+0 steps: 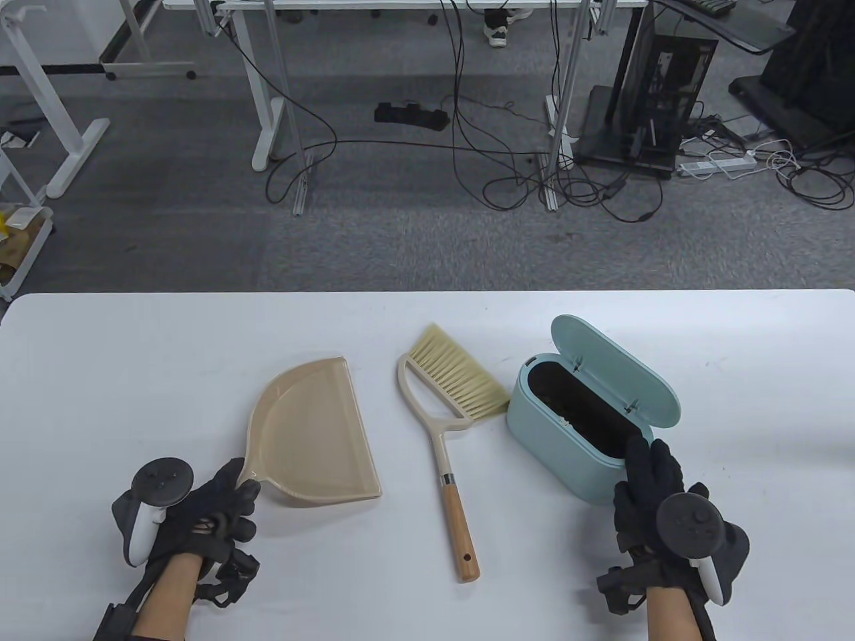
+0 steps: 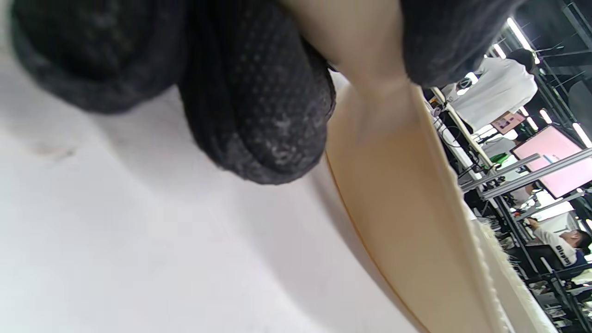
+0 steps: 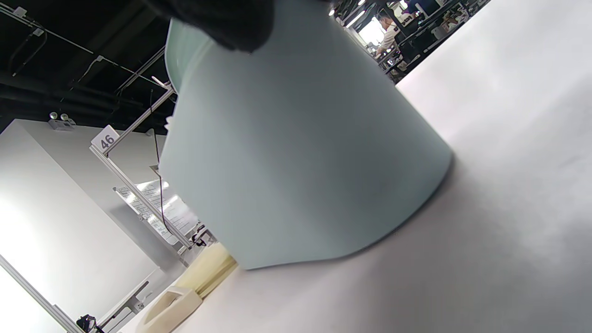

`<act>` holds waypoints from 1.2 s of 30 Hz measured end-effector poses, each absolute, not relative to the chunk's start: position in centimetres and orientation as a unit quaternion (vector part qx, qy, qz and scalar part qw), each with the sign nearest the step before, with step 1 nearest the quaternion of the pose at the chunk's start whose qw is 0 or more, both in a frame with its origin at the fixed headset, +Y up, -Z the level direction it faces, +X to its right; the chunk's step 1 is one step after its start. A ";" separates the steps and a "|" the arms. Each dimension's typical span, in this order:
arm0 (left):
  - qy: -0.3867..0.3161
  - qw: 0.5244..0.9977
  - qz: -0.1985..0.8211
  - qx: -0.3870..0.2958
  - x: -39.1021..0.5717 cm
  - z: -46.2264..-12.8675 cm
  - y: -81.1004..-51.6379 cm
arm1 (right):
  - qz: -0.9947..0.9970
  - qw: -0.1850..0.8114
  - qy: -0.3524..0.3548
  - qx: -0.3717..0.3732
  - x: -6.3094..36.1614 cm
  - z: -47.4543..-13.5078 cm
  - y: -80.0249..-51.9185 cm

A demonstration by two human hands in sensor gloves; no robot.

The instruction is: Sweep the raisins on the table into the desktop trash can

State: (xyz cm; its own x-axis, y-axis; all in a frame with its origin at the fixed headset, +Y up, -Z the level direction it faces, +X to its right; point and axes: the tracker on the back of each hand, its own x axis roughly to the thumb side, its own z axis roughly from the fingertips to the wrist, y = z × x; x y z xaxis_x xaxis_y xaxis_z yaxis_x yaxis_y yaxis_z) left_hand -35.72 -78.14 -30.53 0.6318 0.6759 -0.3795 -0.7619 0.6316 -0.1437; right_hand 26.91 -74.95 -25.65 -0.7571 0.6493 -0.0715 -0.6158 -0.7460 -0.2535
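A beige dustpan (image 1: pixel 314 427) lies flat on the white table (image 1: pixel 133 374), left of centre. My left hand (image 1: pixel 214 511) grips its short handle at the near left corner; the left wrist view shows the pan's edge (image 2: pixel 397 194) under my fingers (image 2: pixel 259 106). A hand brush (image 1: pixel 449 414) with a wooden grip lies untouched in the middle. The pale green desktop trash can (image 1: pixel 568 427) stands at the right with its lid (image 1: pixel 621 367) hinged open. My right hand (image 1: pixel 651 481) rests on the can's near right rim; the right wrist view shows the can's wall (image 3: pixel 296 152). No raisins show on the table.
The table's far edge runs across the middle of the table view. Beyond it are carpet, desk legs, cables and a computer tower (image 1: pixel 661 100). Bare table surface lies left of the dustpan and in front of the brush.
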 end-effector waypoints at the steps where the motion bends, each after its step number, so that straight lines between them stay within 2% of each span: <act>1: 0.143 0.891 0.408 -0.141 -35.7 -30.5 -78.2 | 0.931 0.340 -0.108 -0.078 26.9 -25.6 -75.0; 4: 0.137 0.901 0.393 -0.123 -35.5 -30.2 -77.7 | 0.931 0.339 -0.109 -0.079 26.9 -25.6 -75.0; 6: 0.108 0.922 0.362 -0.077 -35.2 -29.8 -77.0 | 0.931 0.341 -0.109 -0.079 26.9 -25.6 -75.0; 9: 0.033 0.962 0.270 0.020 -34.7 -28.6 -75.2 | 0.931 0.340 -0.106 -0.081 26.9 -25.6 -75.0; 12: -0.045 0.973 0.217 0.068 -33.3 -27.6 -73.4 | 0.930 0.342 -0.107 -0.081 26.9 -25.6 -75.1; 16: -0.147 0.973 0.164 0.069 -29.7 -26.3 -71.8 | 0.930 0.343 -0.109 -0.081 26.9 -25.6 -75.1; 20: -0.219 0.973 0.060 0.052 -26.2 -25.0 -72.1 | 0.928 0.347 -0.110 -0.083 26.9 -25.6 -75.2; 23: -0.241 0.970 0.002 0.028 -25.0 -24.5 -73.2 | 0.917 0.373 -0.129 -0.064 27.2 -25.5 -74.3; 26: -0.254 0.967 -0.029 -0.002 -24.7 -24.4 -74.3 | 0.892 0.389 -0.221 -0.057 27.8 -24.7 -71.9; 27: -0.255 0.966 -0.031 -0.003 -24.7 -24.4 -74.5 | 0.885 0.400 -0.230 -0.059 27.9 -24.5 -71.4; 30: -0.256 0.966 -0.023 0.000 -24.6 -24.5 -74.5 | 0.869 0.428 -0.231 -0.085 28.4 -24.7 -70.6; 32: -0.258 0.966 -0.023 0.000 -24.6 -24.4 -74.6 | 0.870 0.435 -0.207 -0.104 28.5 -25.4 -70.3; 36: -0.268 0.963 -0.029 -0.008 -24.2 -24.3 -74.7 | 0.882 0.406 -0.179 -0.158 28.3 -27.2 -68.5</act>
State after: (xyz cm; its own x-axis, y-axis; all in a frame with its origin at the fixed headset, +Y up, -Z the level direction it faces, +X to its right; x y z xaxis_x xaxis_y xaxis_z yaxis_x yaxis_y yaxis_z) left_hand -24.24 -74.71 -24.28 0.8550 -0.0520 0.5161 0.0604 0.9982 0.0005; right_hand 28.25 -68.51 -27.19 -0.6208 0.7724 -0.1343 -0.6594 -0.6071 -0.4434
